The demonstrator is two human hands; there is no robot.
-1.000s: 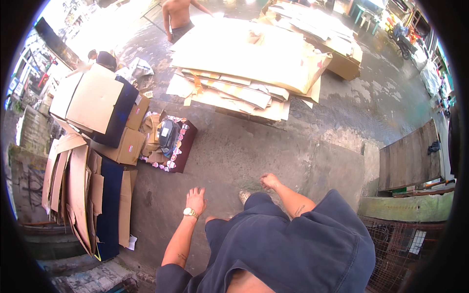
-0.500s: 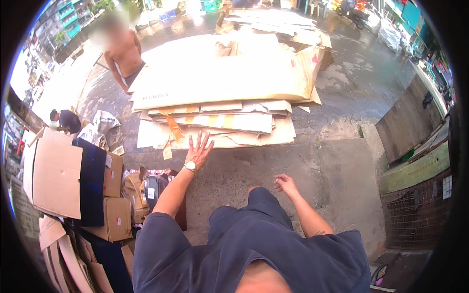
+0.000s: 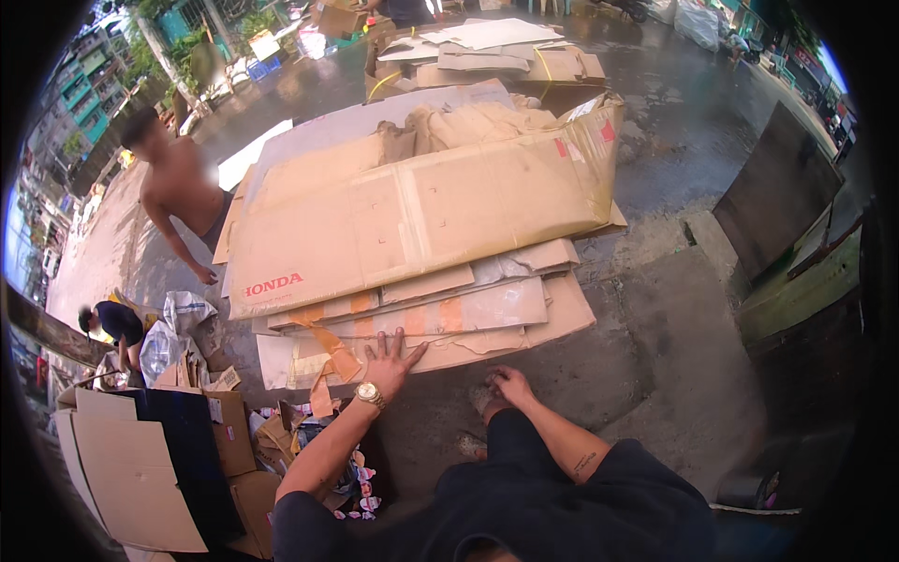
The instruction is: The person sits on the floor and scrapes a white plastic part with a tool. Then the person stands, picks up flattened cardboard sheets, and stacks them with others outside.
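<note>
A large flattened cardboard box (image 3: 375, 220) with red printing and clear tape lies on top of a pile of folded cardboard. Below it, several more flattened sheets (image 3: 506, 304) stick out toward me, layered and uneven. A torn strip of orange-brown tape (image 3: 333, 351) dangles from their near edge. My left hand (image 3: 390, 363), a gold watch at its wrist, has its fingers spread over the bottom sheet's near edge, apparently touching it. My right hand (image 3: 508, 384) hangs just short of the pile by my knee, fingers loosely bent and holding nothing visible.
Upright cardboard boxes (image 3: 131, 468) and a heap of mixed scraps (image 3: 281, 431) stand at left. A shirtless person (image 3: 183, 178) is beyond the pile's left end; another person (image 3: 117, 323) bends near sacks. More bundled cardboard (image 3: 524, 66) lies behind; a dark board (image 3: 782, 192) leans at right.
The view has shifted, and the pile now appears lower and closer. My left hand remains at its near edge; my right hand has come nearer to it. The shirtless person appears farther left.
</note>
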